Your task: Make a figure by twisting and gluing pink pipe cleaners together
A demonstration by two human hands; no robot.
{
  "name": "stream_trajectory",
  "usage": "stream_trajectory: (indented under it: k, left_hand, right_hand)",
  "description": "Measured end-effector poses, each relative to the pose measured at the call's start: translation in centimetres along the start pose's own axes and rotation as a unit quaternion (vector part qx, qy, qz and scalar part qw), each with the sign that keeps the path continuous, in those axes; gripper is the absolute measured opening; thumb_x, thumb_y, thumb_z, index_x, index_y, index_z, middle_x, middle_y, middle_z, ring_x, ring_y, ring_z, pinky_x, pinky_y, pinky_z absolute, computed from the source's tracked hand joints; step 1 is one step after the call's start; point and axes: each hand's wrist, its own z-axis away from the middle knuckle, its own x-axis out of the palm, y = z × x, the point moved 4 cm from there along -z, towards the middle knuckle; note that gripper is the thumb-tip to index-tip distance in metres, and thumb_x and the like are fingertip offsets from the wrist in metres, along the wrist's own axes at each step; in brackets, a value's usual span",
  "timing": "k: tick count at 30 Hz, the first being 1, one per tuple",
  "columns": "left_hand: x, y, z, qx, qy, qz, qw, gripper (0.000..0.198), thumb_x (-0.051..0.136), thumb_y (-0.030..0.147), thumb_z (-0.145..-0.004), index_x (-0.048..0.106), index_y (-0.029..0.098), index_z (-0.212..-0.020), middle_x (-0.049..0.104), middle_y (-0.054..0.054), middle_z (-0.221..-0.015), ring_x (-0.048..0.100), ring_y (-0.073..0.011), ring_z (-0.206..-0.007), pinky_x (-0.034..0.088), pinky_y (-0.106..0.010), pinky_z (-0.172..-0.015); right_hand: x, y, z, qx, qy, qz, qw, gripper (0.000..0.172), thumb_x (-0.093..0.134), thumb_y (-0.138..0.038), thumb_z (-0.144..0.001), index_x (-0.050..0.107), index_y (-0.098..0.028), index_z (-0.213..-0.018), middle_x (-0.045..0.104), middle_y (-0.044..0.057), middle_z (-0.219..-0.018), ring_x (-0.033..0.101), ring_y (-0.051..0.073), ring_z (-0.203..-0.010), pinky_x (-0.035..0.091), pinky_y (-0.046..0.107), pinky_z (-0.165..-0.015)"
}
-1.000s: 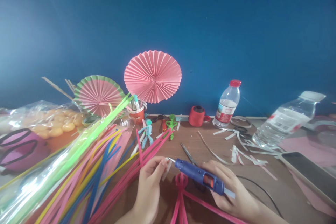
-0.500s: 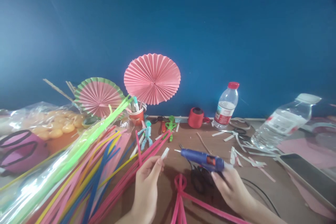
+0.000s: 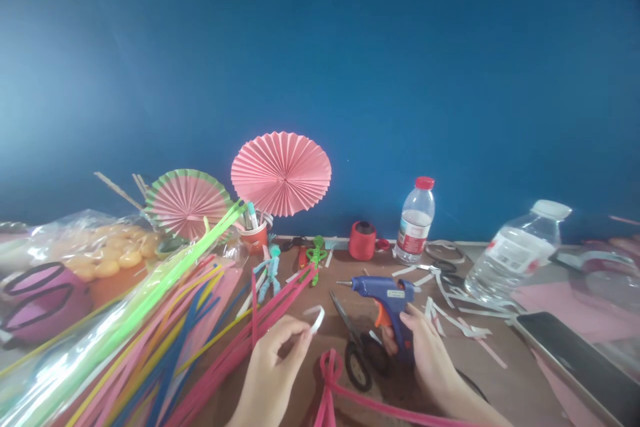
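Thumb and forefinger of my left hand (image 3: 280,360) pinch a small curled strip of white paper (image 3: 318,320). My right hand (image 3: 427,353) is wrapped round the handle of a blue hot glue gun (image 3: 383,288) with an orange trigger (image 3: 383,315); its nozzle points left, toward the strip but apart from it. Black-handled scissors (image 3: 357,363) lie open on the table just left of the gun's handle. Below and between my hands is a pink pipe cleaner shape (image 3: 331,370) with a loop at its top and long legs.
Bundles of coloured pipe cleaners (image 3: 165,327) fill the left side. Behind stand small pipe cleaner figures (image 3: 273,270), pleated paper fans (image 3: 283,173), a red spool (image 3: 362,240) and a water bottle (image 3: 416,220). Another bottle (image 3: 520,253) leans at right, near a phone (image 3: 575,360) and paper scraps (image 3: 450,320).
The glue gun has turned from pointing flat with its back toward me to a side view, handle down. The white strip shows longer and curled. My view has tilted up slightly.
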Motion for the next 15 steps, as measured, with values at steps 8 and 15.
stream_trajectory:
  k: [8,15]
  left_hand:
    - [-0.7,3.1,-2.3,0.063,-0.056,-0.094,0.992,0.018,0.049,0.026,-0.083,0.064,0.02,-0.076,0.064,-0.002,-0.077,0.059,-0.0171,-0.074,0.043,-0.024,-0.068]
    - [3.0,2.7,-6.3,0.153,-0.153,-0.145,0.966,0.022,0.059,0.011,-0.068,0.07,0.024,-0.083,0.067,-0.003,-0.094,0.057,-0.022,-0.092,0.038,-0.033,-0.088]
  right_hand:
    - [-0.8,-0.5,1.2,-0.108,0.073,0.082,0.988,0.025,0.068,-0.039,-0.066,0.057,-0.02,-0.077,0.062,0.002,-0.065,0.057,0.02,-0.059,0.047,0.031,-0.057]
    - [1.5,-4.1,2.0,-0.285,-0.041,0.348,0.892,0.003,0.057,-0.02,-0.075,0.056,-0.02,-0.072,0.052,-0.001,-0.064,0.052,0.014,-0.055,0.042,0.025,-0.055]
